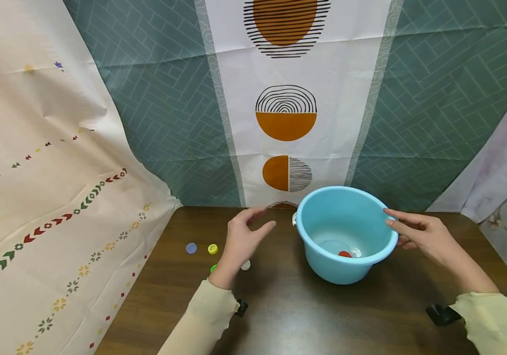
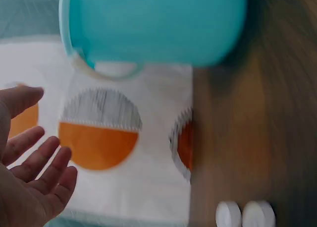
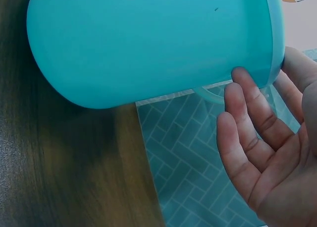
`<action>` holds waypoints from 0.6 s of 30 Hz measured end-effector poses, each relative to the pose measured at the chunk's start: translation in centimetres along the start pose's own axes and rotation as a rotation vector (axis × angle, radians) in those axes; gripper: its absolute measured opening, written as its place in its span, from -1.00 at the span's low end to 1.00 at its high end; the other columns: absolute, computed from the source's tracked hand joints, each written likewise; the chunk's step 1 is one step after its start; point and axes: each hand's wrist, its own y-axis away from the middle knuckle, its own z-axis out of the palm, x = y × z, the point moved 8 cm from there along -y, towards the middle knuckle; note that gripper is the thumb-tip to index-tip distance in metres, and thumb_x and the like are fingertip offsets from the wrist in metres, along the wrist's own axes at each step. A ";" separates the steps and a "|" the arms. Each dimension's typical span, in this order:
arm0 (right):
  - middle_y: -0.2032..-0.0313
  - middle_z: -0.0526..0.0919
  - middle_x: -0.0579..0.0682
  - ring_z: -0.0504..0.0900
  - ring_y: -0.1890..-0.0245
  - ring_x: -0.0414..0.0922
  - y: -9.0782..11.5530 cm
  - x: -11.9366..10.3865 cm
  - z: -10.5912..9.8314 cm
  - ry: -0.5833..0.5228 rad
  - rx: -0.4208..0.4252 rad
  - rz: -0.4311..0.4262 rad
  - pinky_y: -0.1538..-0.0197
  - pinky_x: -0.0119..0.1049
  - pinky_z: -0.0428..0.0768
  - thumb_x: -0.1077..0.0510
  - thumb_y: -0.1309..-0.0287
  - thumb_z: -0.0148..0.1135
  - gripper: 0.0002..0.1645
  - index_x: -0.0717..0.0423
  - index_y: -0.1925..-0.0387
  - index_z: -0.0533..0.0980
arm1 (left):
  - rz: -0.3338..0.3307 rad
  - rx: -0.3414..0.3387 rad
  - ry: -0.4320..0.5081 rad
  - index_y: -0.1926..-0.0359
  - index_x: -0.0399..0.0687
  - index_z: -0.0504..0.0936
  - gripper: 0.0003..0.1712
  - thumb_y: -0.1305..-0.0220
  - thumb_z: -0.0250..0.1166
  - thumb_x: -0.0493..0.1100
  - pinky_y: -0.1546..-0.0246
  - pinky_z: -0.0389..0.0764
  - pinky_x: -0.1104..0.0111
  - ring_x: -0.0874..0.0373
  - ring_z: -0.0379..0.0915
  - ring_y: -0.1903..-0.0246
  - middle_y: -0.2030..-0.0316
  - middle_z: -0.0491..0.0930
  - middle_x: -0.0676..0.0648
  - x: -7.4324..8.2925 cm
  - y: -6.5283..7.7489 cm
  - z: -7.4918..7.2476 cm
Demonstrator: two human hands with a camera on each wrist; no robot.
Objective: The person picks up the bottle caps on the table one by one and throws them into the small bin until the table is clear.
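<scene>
— Table is dark, backed by patterned cloth. What is hidden?

— One green cap is partly covered by the wrist of the left hand, a red disc by the rim of the bucket.

— Pointed how?

— Mouth upward, right of centre; its rim is gripped by the fingers of the right hand, while the left hand's are loosely parted nearby.

A green-and-white fabric backdrop is hanging behind a brown wooden table. A cream flower-printed cloth is hanging at left.
</scene>
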 end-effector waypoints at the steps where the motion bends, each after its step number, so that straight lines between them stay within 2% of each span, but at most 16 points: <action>1: 0.10 0.67 -0.05 0.73 0.31 -0.05 0.0 0.0 0.0 0.001 -0.003 0.001 0.30 -0.17 0.68 -0.17 -0.31 0.18 -0.33 0.04 -0.35 0.40 | -0.016 -0.016 -0.026 -0.04 0.08 0.67 -0.55 -0.12 0.48 0.03 0.04 0.57 0.25 0.15 0.54 0.07 0.08 0.63 0.13 -0.6 0.2 -0.2; 4: 0.11 0.67 -0.10 0.73 0.31 -0.04 0.0 0.0 0.1 -0.001 -0.010 0.006 0.28 -0.16 0.68 -0.18 -0.31 0.18 -0.33 0.02 -0.35 0.40 | -0.095 -0.088 -0.155 -0.04 0.00 0.67 -0.50 -0.08 0.50 0.04 0.11 0.58 0.26 0.12 0.54 0.15 0.15 0.63 0.07 -2.6 0.9 -0.7; 9: 0.10 0.66 -0.10 0.73 0.30 -0.05 0.1 0.0 0.0 0.003 -0.015 0.016 0.28 -0.18 0.67 -0.19 -0.30 0.18 -0.32 0.02 -0.35 0.40 | -0.220 -0.271 -0.378 0.00 -0.13 0.67 -0.44 0.00 0.54 0.05 0.26 0.55 0.27 0.11 0.49 0.27 0.25 0.60 0.01 -5.3 2.4 -0.7; 13: 0.09 0.66 -0.08 0.72 0.30 -0.05 0.1 -0.1 0.0 0.009 -0.013 0.017 0.28 -0.17 0.67 -0.19 -0.30 0.18 -0.31 0.02 -0.35 0.40 | -0.227 -0.373 -0.502 0.13 -0.19 0.70 -0.52 0.07 0.57 -0.05 0.40 0.51 0.30 0.16 0.46 0.41 0.41 0.59 0.01 -6.4 3.3 -0.5; 16: 0.08 0.65 -0.06 0.72 0.30 -0.04 0.1 -0.2 0.0 0.008 -0.015 0.016 0.26 -0.14 0.67 -0.19 -0.30 0.18 -0.31 0.02 -0.35 0.40 | -0.232 -0.409 -0.598 0.20 -0.16 0.71 -0.61 0.07 0.56 -0.10 0.52 0.43 0.27 0.16 0.39 0.51 0.50 0.52 0.05 -7.1 3.8 -0.6; 18: 0.09 0.66 -0.05 0.72 0.30 -0.04 0.0 -0.2 0.0 0.008 -0.017 0.015 0.26 -0.13 0.67 -0.19 -0.30 0.18 -0.31 0.02 -0.35 0.40 | -0.262 -0.420 -0.645 0.23 -0.13 0.71 -0.64 0.09 0.55 -0.11 0.57 0.38 0.25 0.15 0.35 0.53 0.53 0.47 0.05 -7.6 4.1 -0.7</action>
